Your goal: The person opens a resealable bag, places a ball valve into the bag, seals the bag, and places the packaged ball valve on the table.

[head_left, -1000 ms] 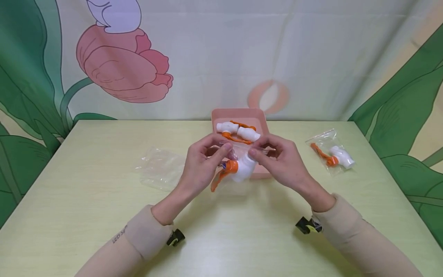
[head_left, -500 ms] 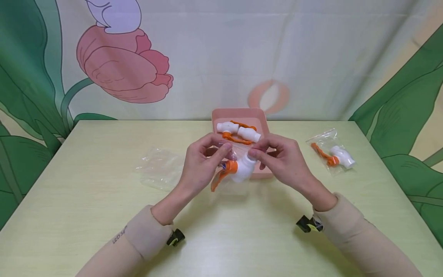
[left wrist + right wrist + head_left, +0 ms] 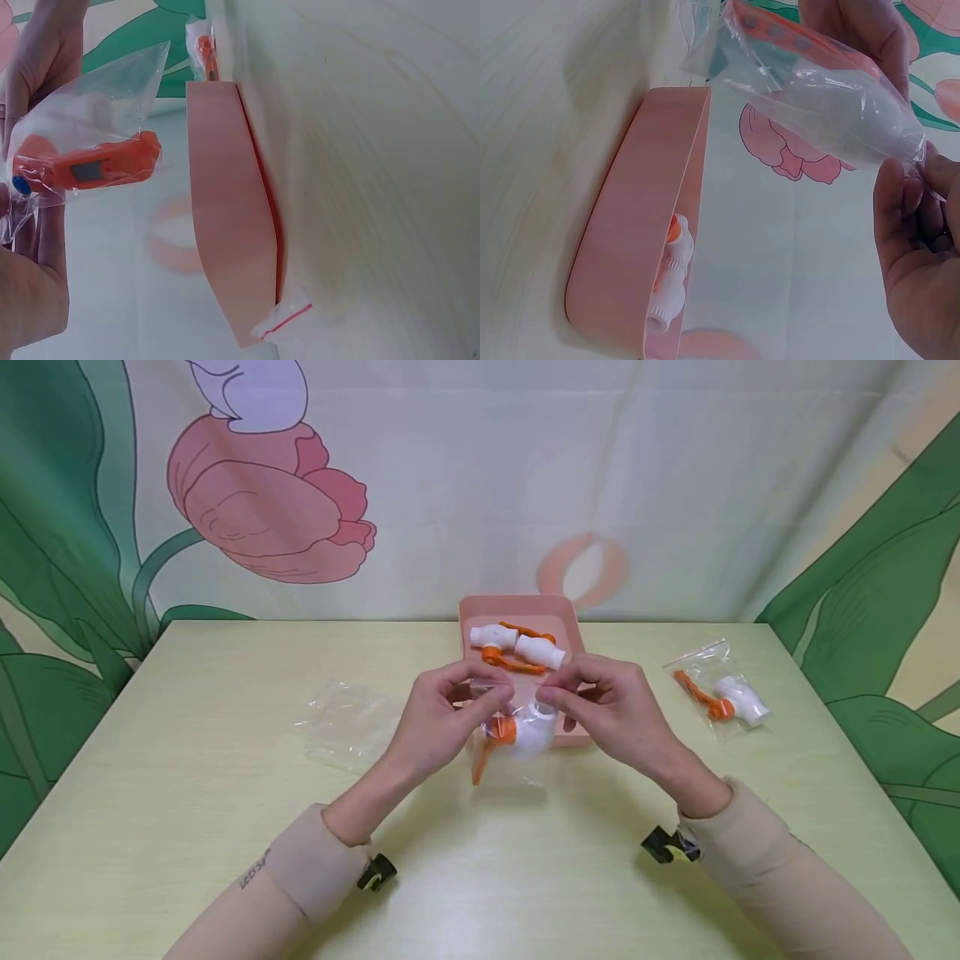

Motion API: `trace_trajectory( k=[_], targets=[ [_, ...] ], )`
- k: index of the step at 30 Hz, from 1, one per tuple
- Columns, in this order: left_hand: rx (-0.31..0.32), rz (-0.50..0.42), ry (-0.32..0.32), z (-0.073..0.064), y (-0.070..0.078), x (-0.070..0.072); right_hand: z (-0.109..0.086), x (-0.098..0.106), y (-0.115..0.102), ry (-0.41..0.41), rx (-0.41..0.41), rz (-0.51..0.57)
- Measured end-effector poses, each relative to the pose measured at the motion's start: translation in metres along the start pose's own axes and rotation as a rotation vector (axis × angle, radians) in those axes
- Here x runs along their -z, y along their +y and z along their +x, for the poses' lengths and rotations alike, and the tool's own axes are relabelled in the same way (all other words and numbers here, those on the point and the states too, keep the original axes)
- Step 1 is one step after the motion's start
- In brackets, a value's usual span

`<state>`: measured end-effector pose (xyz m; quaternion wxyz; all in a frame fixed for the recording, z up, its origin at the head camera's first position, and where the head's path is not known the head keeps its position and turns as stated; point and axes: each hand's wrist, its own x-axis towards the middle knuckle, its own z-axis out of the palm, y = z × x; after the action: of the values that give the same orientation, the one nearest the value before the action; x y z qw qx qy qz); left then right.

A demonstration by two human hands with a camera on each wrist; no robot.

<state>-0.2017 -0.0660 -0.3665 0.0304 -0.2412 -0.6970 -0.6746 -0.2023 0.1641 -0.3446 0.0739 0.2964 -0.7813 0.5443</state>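
A white plastic ball valve (image 3: 534,735) with an orange handle (image 3: 483,763) hangs inside a clear zip bag (image 3: 832,105), held up in front of the pink tray. My left hand (image 3: 438,718) pinches the bag's top edge at the left, thumb against fingers. At the right end of that edge, my right hand (image 3: 618,710) pinches the plastic between thumb and forefinger. In the left wrist view the orange handle (image 3: 105,165) points towards the table through the film. Whether the bag's seal is closed cannot be made out.
Two more white valves (image 3: 540,650) with orange handles lie unbagged in the pink tray (image 3: 517,604). A bagged valve (image 3: 738,700) lies on the table (image 3: 480,893) to the right. An empty clear bag (image 3: 348,727) lies flat at the left. A patterned curtain hangs behind.
My left hand has shifted slightly right and down along the bag's edge. The valve's orange handle has swung to hang more steeply, and the bag sits a little lower. My right hand barely moved.
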Motion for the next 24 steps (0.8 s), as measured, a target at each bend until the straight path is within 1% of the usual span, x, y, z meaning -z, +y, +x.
trace_trajectory(
  k=[2, 5, 11, 14, 17, 20, 24],
  targets=[
    [-0.009, 0.001, -0.005, 0.000, 0.000, -0.001, 0.000, 0.000, 0.000, 0.001, -0.007, 0.003],
    [-0.028, 0.015, 0.007, -0.001, 0.001, -0.002, 0.000, 0.001, 0.001, 0.014, -0.021, 0.000],
    [-0.104, 0.022, 0.029, -0.001, 0.001, -0.004, 0.000, 0.002, 0.001, 0.014, -0.022, 0.022],
    [-0.134, 0.037, 0.054, 0.000, 0.002, -0.004, -0.001, 0.003, 0.001, 0.006, -0.053, 0.032],
    [-0.138, 0.071, 0.088, 0.000, 0.002, -0.004, -0.004, 0.007, 0.001, 0.011, -0.110, 0.029],
    [-0.127, 0.079, 0.109, 0.000, 0.001, -0.003, -0.005, 0.010, 0.002, 0.032, -0.158, 0.032],
    [-0.108, 0.055, 0.108, -0.001, 0.002, -0.003, -0.006, 0.011, 0.004, 0.056, -0.173, 0.035]
  ],
)
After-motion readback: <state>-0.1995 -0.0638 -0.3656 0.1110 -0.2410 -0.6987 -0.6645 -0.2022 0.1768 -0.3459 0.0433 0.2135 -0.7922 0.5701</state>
